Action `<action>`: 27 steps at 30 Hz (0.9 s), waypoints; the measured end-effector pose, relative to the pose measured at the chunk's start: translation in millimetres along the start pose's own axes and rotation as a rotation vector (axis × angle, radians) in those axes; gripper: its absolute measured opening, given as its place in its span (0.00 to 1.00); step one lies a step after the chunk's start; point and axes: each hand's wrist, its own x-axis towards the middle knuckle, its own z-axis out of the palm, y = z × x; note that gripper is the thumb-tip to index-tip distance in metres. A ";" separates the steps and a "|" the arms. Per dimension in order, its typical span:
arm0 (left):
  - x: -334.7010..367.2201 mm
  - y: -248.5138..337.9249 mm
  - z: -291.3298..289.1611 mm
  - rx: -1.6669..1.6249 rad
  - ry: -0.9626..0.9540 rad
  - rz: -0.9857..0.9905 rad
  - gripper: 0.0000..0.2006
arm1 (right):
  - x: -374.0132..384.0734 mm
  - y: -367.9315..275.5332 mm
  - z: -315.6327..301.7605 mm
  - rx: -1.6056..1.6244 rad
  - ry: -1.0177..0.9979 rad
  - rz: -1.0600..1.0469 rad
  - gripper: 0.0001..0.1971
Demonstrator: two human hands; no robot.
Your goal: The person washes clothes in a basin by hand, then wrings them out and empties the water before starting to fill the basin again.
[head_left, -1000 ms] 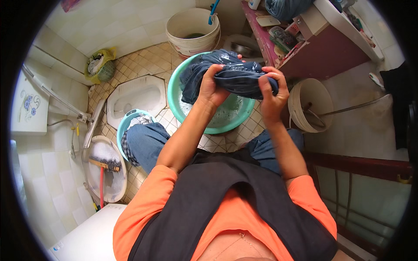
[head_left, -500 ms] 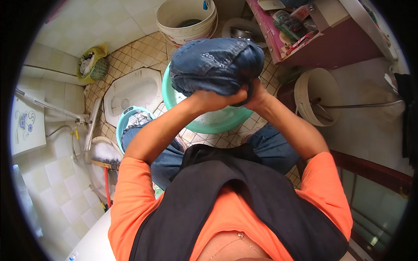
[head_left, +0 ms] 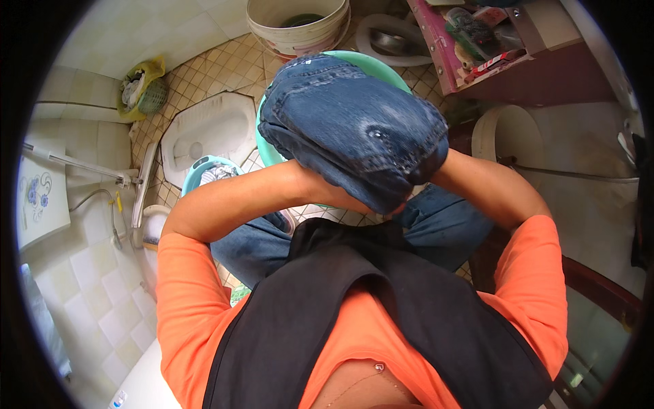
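Observation:
A folded bundle of wet blue jeans (head_left: 354,119) is held up in both hands, with small patches of suds on its cloth. My left hand (head_left: 334,191) grips it from below on the near side, its fingers mostly under the cloth. My right hand (head_left: 441,169) holds the right end, and the jeans hide nearly all of its fingers. Beneath the bundle stands a green basin (head_left: 375,66), largely covered by it.
A white bucket (head_left: 300,34) with dark contents stands beyond the basin. To the left are a squat toilet (head_left: 231,116), a light-blue tub (head_left: 197,167) with cloth in it and a yellow-lined basket (head_left: 146,85). A pinkish cabinet (head_left: 545,75) and another bucket (head_left: 507,136) are on the right.
The jeans have come closer to me and a little right, and been turned so a broader side faces up. Both arms have drawn back with elbows wider.

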 end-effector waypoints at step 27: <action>-10.6 -63.7 48.7 -2.184 0.594 0.049 0.38 | -28.6 -4.0 81.1 -2.551 -0.540 -1.384 0.11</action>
